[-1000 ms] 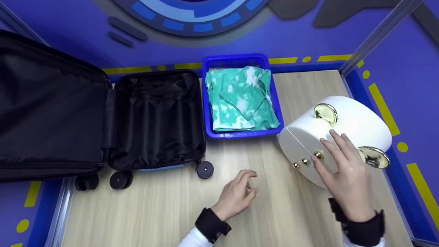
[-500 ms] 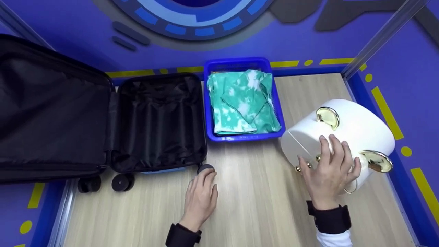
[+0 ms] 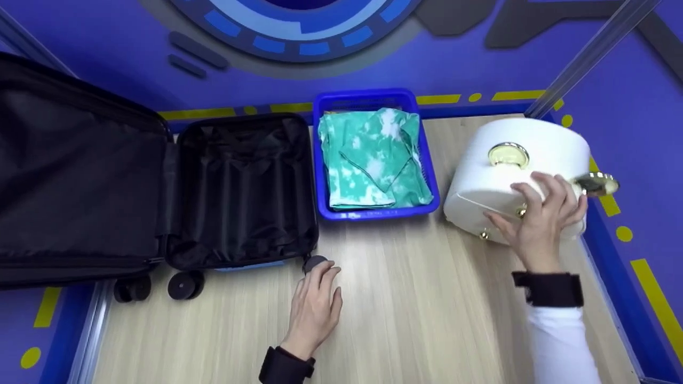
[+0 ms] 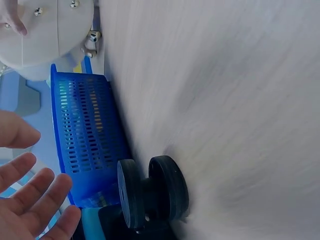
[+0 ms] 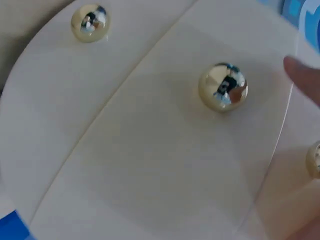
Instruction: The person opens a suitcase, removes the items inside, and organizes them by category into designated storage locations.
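Note:
In the head view my right hand (image 3: 543, 226) spreads bent fingers against the front of a white rounded box (image 3: 533, 138). The box has small gold knobs (image 5: 223, 87) and two round gold ear-like pieces (image 3: 508, 154). Seen from the right wrist, one fingertip (image 5: 301, 75) lies at the front face's edge; the other fingertips are out of that view. My left hand (image 3: 314, 306) is by a black wheel (image 3: 315, 262) of the open suitcase, fingers loosely bent around nothing. The left wrist view shows that hand (image 4: 35, 200) apart from the double wheel (image 4: 152, 192).
A blue basket (image 3: 379, 215) with a folded green-and-white tie-dye garment (image 3: 373, 154) stands between box and suitcase. The black suitcase (image 3: 245, 186) lies open at left, its lid (image 3: 80, 176) raised. Blue wall panels (image 3: 267, 80) border the wooden tabletop (image 3: 395, 298).
My right hand came down onto the white box, which has turned and shifted toward the back wall. My left hand has moved left toward the suitcase wheel and then stayed there.

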A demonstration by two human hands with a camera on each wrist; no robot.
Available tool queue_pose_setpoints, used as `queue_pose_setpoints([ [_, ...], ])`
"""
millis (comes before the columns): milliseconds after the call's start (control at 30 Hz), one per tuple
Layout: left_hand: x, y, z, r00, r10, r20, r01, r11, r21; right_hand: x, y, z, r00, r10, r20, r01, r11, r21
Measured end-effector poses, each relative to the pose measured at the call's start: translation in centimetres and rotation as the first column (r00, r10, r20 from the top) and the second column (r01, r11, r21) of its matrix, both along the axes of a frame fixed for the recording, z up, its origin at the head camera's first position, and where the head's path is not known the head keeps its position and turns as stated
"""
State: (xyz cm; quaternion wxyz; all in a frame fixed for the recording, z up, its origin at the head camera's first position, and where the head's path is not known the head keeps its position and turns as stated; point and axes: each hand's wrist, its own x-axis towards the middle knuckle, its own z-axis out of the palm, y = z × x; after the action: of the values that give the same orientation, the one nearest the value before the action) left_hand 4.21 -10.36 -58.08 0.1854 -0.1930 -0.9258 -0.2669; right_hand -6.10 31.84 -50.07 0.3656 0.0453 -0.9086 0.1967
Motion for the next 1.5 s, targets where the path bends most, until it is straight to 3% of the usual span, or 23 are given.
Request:
queue_pose_setpoints([
  [367, 0.1, 0.7, 0.5, 1.0, 0.027, -0.009, -0.027, 0.999, 0.028, -9.6, 3.6, 2.0, 0.971, 0.223, 0.089, -0.227, 0.973, 0.038],
  [500, 0.1, 1.1, 0.7, 1.0, 0.019, -0.003, -0.019, 0.999, 0.037, -12.6, 3.8, 2.4, 0.961, 0.227, 0.156, -0.234, 0.972, 0.031],
  [633, 0.3, 1.3, 0.6, 1.0, 0.011, 0.016, -0.012, 0.999, 0.045, -14.5, 3.6, 2.6, 0.956, 0.174, 0.234, -0.186, 0.982, 0.03],
  [933, 0.5, 1.0, 0.7, 0.998, 0.044, 0.034, -0.045, 0.998, 0.051, -16.9, 1.5, 2.5, 0.939, 0.024, 0.342, -0.012, 0.999, -0.039],
  [1100, 0.5, 1.0, 0.9, 0.997, 0.056, 0.044, -0.058, 0.997, 0.055, -17.6, 1.4, 2.8, 0.932, 0.03, 0.363, -0.007, 0.998, -0.063],
  [1300, 0.2, 0.5, 1.0, 0.997, 0.063, 0.053, -0.067, 0.995, 0.072, -17.5, 2.8, 3.0, 0.921, 0.024, 0.388, 0.007, 0.997, -0.078],
  [1500, -0.6, -1.2, 1.5, 0.994, 0.103, 0.041, -0.106, 0.991, 0.082, -16.9, 4.0, 3.3, 0.915, 0.061, 0.399, -0.033, 0.996, -0.077],
])
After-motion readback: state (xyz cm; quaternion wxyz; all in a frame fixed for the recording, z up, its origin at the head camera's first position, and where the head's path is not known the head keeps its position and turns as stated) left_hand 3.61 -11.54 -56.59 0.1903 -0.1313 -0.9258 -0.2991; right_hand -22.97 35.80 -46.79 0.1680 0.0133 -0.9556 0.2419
